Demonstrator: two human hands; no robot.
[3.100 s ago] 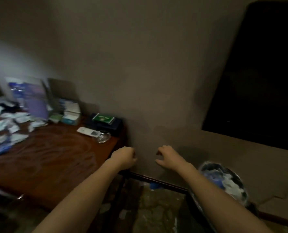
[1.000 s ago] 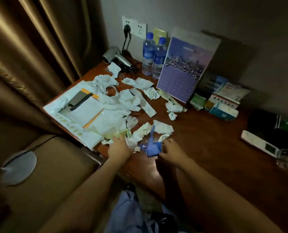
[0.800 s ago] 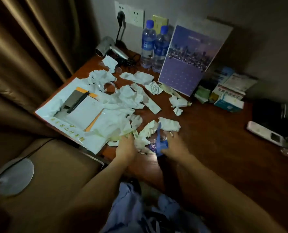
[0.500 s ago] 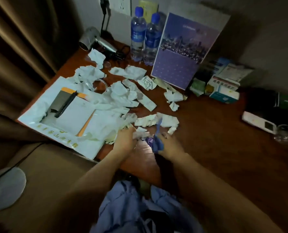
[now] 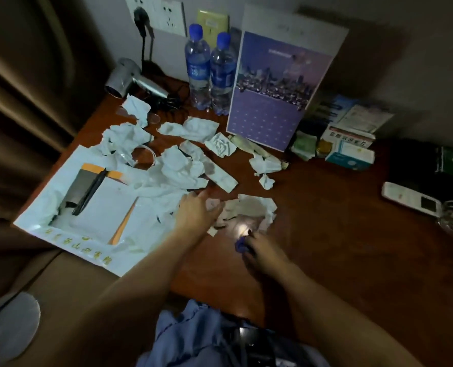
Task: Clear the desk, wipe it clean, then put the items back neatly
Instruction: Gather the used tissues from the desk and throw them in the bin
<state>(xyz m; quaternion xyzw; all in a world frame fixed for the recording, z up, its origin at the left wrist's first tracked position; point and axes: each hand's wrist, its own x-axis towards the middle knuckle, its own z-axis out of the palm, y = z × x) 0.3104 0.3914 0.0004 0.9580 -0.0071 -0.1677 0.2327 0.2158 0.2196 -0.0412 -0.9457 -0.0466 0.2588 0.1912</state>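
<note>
My left hand rests relaxed on crumpled white tissue scraps mid-way across the dark wooden table, while my right hand, nearer, keeps a pinching grip on a small blue wrapper.

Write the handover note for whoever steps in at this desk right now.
Left hand: fingers loosely spread, reaching onto the crumpled tissues by the white folder; not plainly gripping anything.
Right hand: pinches a small blue scrap just above the desk.
At the back stand two water bottles, a hair dryer, a calendar and medicine boxes; a white remote lies to the right.
Done: nothing visibly cleared.
Left: gather the tissues, move the items off, wipe, put them back neatly.
</note>
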